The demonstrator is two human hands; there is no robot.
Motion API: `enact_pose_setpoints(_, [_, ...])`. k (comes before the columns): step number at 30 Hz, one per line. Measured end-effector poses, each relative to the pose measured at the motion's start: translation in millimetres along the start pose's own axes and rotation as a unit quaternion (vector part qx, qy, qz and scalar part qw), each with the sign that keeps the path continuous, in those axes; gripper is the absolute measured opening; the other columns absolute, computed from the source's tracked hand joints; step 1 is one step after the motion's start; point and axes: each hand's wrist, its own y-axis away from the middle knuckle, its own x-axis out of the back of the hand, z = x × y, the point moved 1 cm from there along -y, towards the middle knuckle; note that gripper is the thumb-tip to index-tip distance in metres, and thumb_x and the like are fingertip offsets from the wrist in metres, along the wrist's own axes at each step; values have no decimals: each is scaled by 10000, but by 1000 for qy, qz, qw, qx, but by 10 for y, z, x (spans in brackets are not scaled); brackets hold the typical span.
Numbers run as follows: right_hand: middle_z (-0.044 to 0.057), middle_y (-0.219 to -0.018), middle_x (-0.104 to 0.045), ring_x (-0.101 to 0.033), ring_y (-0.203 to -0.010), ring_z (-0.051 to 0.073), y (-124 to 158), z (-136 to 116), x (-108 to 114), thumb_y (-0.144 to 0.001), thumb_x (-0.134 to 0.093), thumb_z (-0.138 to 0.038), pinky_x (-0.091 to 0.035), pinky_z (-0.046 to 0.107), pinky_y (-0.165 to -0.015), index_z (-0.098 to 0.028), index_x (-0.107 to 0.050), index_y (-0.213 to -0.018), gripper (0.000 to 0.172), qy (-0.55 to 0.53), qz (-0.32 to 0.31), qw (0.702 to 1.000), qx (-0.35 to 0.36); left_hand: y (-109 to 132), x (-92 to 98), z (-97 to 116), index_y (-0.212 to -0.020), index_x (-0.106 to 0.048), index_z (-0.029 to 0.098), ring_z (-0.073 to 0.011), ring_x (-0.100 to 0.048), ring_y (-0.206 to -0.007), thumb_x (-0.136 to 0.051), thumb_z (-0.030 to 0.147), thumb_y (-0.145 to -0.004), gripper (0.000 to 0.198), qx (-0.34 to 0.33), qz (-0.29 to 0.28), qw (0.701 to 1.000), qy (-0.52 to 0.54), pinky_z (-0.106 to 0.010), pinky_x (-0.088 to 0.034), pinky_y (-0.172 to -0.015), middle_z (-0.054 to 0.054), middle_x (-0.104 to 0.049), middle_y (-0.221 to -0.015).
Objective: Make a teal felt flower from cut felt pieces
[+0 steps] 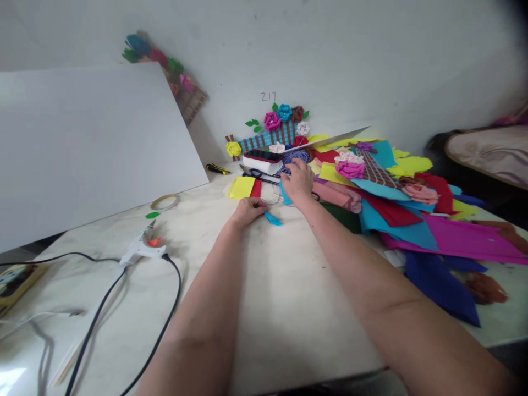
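My left hand [248,210] rests on the pale table [264,286] with its fingers curled closed, right beside a small blue felt piece [273,219]; whether it holds anything is hidden. My right hand [297,180] reaches farther out, palm down with fingers bent over a blue felt strip [284,193] near the black-handled scissors [258,175]. Yellow felt [241,187] and a red felt piece [256,188] lie just beyond my left hand. A phone [263,155] sits on a white box behind the scissors.
A heap of coloured felt sheets [412,220] and felt flowers covers the right of the table. A white glue gun [142,248] with a black cord lies at left, near a tape roll [164,202]. A large white board [91,148] leans at the left.
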Motion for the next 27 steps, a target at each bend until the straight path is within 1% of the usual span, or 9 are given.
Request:
enact_pose_setpoints(3, [132, -1010, -646, -543, -963, 243, -52, 22, 50, -862, -414, -291, -398, 356, -834, -153, -683, -909, 306, -36, -2, 999, -36, -2, -2, -1, -674, -648, 132, -81, -421, -516, -649, 321, -628, 194, 2, -4, 1000, 3, -207, -341, -507, 20, -536, -546])
enact_pose_setpoints(5, [97, -822, -676, -577, -836, 207, -60, 18, 40, -845, -452, -299, -420, 302, -742, -165, -692, -812, 277, -60, -64, 996, -35, -2, -3, 1, -680, -652, 131, -79, -415, -508, -648, 326, -630, 201, 2, -2, 1000, 4, -210, -333, -503, 21, -537, -546])
enact_pose_setpoints(7, [69, -692, -669, -586, -708, 176, -32, -6, -16, -784, -537, -256, -424, 268, -656, -165, -691, -711, 193, -83, -176, 981, -13, -2, -2, 4, -685, -658, 132, -79, -416, -506, -649, 320, -630, 197, -1, 1, 1000, 1, -212, -332, -506, 22, -544, -549])
enact_pose_setpoints(8, [61, -641, -660, -579, -643, 162, -5, -24, -56, -740, -580, -213, -423, 261, -617, -160, -681, -649, 146, -94, -242, 966, -2, -3, -1, 6, -682, -659, 132, -79, -420, -508, -650, 314, -629, 190, -3, 2, 1000, -1, -213, -334, -510, 22, -548, -551])
enact_pose_setpoints(10, [42, -564, -639, -538, -507, 133, 66, -56, -141, -666, -638, -143, -414, 257, -528, -158, -650, -566, 102, -135, -383, 913, -31, -3, -1, 10, -671, -658, 132, -80, -425, -514, -651, 306, -628, 180, -7, 3, 1000, 1, -214, -335, -514, 20, -552, -555])
enact_pose_setpoints(12, [24, -524, -621, -494, -438, 107, 128, -84, -196, -619, -666, -95, -406, 248, -471, -161, -613, -506, 141, -180, -448, 873, -72, -3, -2, 15, -657, -651, 130, -78, -419, -512, -654, 313, -626, 185, -8, -1, 1000, 12, -211, -327, -507, 21, -548, -551])
enact_pose_setpoints(15, [5, -463, -588, -465, -404, 86, 176, -104, -206, -608, -686, -99, -397, 225, -422, -167, -605, -484, 162, -240, -451, 856, -80, 4, -4, 25, -650, -644, 129, -75, -409, -504, -662, 325, -621, 199, -3, -5, 1000, 25, -208, -319, -496, 26, -539, -538])
enact_pose_setpoints(23, [-11, -456, -574, -467, -391, 60, 228, -89, -132, -665, -654, -67, -392, 195, -424, -129, -626, -541, 141, -284, -406, 863, -99, 5, -4, 17, -656, -650, 130, -75, -403, -485, -668, 345, -615, 220, 2, -5, 1000, 21, -219, -314, -498, 32, -523, -522])
enact_pose_setpoints(27, [-21, -473, -584, -492, -418, 59, 220, -82, -146, -686, -644, -69, -392, 174, -431, -125, -659, -637, 76, -296, -398, 864, -84, -4, -8, -2, -633, -641, 131, -74, -392, -490, -660, 348, -620, 218, -5, -2, 1000, 15, -215, -306, -493, 33, -504, -510])
